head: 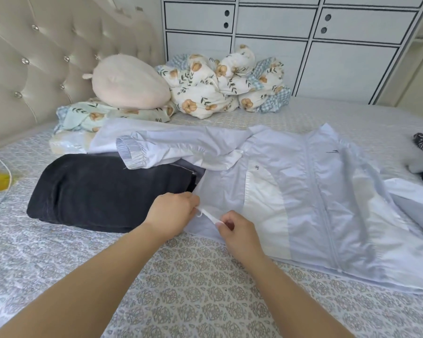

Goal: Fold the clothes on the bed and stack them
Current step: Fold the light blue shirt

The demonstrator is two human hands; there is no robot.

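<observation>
I see bare bed (pixel 205 289) near me, with room to move. My left hand (pixel 171 211) and right hand (pixel 237 230) reach forward, and their fingers pinch a thin white cord (pixel 209 215) at the pale blue jacket's (pixel 315 191) near edge. The jacket lies spread flat. Its sleeve rests on the folded dark clothes (pixel 103 191).
</observation>
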